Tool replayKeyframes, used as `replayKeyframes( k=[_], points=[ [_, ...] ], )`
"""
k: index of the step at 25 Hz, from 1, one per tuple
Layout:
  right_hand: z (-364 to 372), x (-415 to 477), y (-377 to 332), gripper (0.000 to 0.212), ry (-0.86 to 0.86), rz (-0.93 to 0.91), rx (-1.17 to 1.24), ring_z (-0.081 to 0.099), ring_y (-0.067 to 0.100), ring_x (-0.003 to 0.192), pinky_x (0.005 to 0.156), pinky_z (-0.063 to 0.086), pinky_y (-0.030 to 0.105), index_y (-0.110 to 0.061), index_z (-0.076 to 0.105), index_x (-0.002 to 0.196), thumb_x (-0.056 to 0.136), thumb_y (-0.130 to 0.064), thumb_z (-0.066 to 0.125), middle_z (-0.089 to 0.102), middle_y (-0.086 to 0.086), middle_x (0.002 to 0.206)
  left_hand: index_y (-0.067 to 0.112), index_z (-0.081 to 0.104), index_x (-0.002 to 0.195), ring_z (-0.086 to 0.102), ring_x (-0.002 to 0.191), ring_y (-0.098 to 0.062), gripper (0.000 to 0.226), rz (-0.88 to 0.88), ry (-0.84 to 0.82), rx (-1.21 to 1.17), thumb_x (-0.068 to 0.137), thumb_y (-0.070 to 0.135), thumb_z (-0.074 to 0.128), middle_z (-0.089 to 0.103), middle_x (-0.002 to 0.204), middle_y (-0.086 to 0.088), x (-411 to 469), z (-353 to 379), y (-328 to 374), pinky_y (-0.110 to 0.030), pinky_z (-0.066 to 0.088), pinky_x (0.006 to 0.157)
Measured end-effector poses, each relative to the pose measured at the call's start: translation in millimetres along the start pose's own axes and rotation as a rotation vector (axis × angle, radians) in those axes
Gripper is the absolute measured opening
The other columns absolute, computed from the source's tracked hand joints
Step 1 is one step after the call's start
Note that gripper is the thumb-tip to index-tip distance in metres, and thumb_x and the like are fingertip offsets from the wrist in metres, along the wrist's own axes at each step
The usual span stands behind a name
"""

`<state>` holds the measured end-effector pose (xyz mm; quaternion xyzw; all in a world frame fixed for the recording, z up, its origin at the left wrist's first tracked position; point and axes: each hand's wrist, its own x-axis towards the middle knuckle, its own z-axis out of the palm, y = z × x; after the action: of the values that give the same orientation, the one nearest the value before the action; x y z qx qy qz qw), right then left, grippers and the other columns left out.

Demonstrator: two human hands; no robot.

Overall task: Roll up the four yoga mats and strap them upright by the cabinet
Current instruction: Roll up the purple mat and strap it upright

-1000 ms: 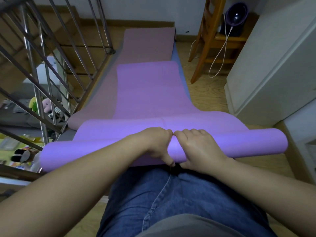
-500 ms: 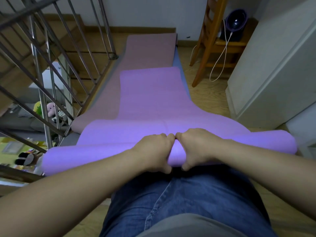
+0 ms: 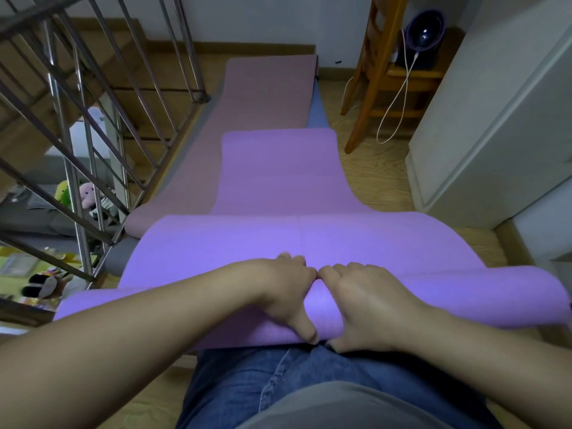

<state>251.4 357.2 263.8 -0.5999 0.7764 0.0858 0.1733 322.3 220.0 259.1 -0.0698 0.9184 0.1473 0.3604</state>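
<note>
Your left hand (image 3: pixel 288 292) and right hand (image 3: pixel 368 301) sit side by side, each grip clenched round the rolled near end of the purple yoga mat (image 3: pixel 278 181); its flat length lies on the pink yoga mat (image 3: pixel 266 88) on the floor (image 3: pixel 377 168), with the white cabinet (image 3: pixel 495 119) to your right.

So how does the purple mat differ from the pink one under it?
The purple mat is partly rolled at its near end, where the left hand and right hand grip the roll; the pink mat lies fully flat, untouched. The purple mat lies on top; the pink mat sits beneath and reaches farther away. Purple is brighter, pink duller. Both stretch lengthwise along the floor.
</note>
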Motion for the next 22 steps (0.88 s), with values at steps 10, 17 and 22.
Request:
replayKeyframes(
  k=[10,17,22],
  points=[
    [5.9,19.3,9.1,0.075,0.105,0.016,-0.021,0.055,0.024,0.098,0.077,0.041,0.034,-0.016,0.044,0.120,0.065,-0.059,0.070,0.058,0.002,0.111,0.016,0.046,0.125,0.057,0.101,-0.024,0.074,-0.045,0.092,-0.032,0.069,0.054,0.075,0.058,0.118,-0.001,5.7,-11.4,-5.3,-0.032,0.048,0.082],
    [16.7,22.3,8.7,0.074,0.178,0.047,-0.091,0.052,0.025,0.101,0.082,0.040,0.037,-0.015,0.041,0.125,0.069,-0.057,0.067,0.052,0.002,0.113,0.013,0.042,0.114,0.055,0.092,-0.025,0.072,-0.038,0.165,0.040,0.066,0.053,0.078,0.051,0.107,-0.004,8.6,-7.2,-11.4,-0.033,0.047,0.076],
    [-6.6,43.9,30.0,0.071,0.014,0.080,0.074,0.058,0.025,0.096,0.074,0.044,0.033,-0.016,0.048,0.111,0.061,-0.058,0.075,0.061,0.001,0.105,0.006,0.030,0.133,0.050,0.110,-0.029,0.078,-0.152,0.397,0.389,0.076,0.037,0.072,0.045,0.123,-0.010,14.6,13.2,11.5,-0.038,0.038,0.085]
  ],
)
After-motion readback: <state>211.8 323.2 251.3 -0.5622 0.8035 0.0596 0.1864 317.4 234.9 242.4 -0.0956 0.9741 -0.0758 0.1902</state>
